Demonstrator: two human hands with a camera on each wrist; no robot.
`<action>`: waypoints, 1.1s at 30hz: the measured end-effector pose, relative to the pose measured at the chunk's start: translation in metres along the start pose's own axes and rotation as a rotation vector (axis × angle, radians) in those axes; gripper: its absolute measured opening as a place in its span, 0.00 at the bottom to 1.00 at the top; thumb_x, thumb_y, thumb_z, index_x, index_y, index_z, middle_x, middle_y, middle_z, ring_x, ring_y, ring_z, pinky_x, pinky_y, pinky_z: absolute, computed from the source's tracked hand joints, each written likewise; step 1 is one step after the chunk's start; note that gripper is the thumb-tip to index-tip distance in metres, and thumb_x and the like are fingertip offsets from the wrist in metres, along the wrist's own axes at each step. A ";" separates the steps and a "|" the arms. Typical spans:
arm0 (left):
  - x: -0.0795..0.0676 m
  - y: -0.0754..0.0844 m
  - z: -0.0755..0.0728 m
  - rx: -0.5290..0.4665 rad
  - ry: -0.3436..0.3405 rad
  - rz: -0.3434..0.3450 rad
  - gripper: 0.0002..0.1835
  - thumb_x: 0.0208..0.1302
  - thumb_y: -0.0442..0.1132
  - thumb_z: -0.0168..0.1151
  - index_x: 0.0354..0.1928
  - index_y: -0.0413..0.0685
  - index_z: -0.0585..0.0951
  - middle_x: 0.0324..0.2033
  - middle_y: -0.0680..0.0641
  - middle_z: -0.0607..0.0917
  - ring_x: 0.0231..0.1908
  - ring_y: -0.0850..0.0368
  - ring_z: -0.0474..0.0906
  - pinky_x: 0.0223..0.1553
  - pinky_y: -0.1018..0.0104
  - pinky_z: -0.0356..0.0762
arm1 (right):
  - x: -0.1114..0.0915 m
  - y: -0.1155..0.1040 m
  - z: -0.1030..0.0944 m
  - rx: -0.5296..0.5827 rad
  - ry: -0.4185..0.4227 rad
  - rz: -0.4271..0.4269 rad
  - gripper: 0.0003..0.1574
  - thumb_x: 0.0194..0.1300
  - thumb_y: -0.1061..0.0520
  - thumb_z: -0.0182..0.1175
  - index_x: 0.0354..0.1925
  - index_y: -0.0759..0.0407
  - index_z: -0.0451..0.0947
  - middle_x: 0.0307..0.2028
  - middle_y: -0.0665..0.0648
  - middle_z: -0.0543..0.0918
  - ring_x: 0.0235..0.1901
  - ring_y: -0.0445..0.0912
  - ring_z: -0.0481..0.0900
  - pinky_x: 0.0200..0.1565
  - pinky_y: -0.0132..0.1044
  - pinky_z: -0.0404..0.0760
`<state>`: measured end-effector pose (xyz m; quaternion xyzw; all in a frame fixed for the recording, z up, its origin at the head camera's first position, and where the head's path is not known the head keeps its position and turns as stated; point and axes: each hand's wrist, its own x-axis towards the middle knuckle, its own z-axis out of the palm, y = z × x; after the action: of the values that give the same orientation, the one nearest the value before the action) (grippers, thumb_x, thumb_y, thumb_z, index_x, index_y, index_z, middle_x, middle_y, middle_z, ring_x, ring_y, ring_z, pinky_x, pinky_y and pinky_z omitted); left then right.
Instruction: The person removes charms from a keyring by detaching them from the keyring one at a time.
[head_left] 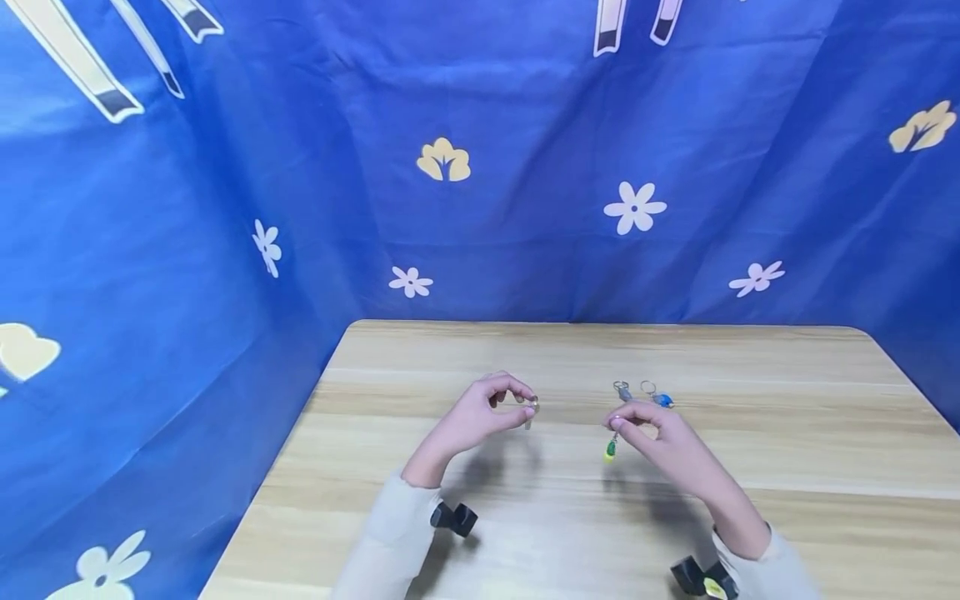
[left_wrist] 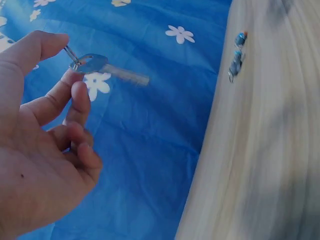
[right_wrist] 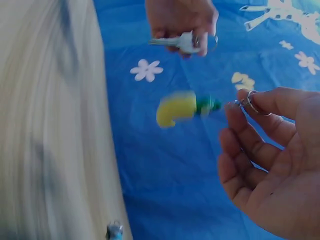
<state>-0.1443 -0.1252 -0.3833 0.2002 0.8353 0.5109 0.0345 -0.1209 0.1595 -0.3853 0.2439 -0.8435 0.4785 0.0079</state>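
My left hand (head_left: 474, 414) pinches a small metal ring between thumb and finger, above the table's middle. From that ring hangs a silver key (left_wrist: 125, 74), sticking out from the fingertips in the left wrist view. Across from it, my right hand (head_left: 667, 442) grips the ring (right_wrist: 253, 103) of a keychain between thumb and forefinger. A yellow and green charm (right_wrist: 179, 107) dangles from this ring on a short chain, slightly blurred. The two hands are apart, with both held things in the air.
Beyond my right hand, a grey keychain (head_left: 624, 391) and a blue keychain (head_left: 663, 400) lie on the wooden table (head_left: 787, 417). A blue patterned cloth (head_left: 525, 208) hangs behind and along the left side. Black wrist cameras sit on both sleeves.
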 end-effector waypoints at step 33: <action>0.064 -0.040 0.021 -0.015 -0.362 -0.175 0.14 0.58 0.31 0.59 0.47 0.34 0.78 0.36 0.44 0.85 0.32 0.63 0.78 0.39 0.72 0.77 | 0.080 0.066 -0.007 -0.125 -0.319 0.094 0.13 0.67 0.57 0.57 0.40 0.65 0.83 0.29 0.55 0.85 0.28 0.38 0.75 0.34 0.32 0.76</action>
<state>-0.2093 -0.1000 -0.4185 0.2152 0.8259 0.4679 0.2297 -0.2205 0.1606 -0.4149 0.2759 -0.8728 0.3799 -0.1333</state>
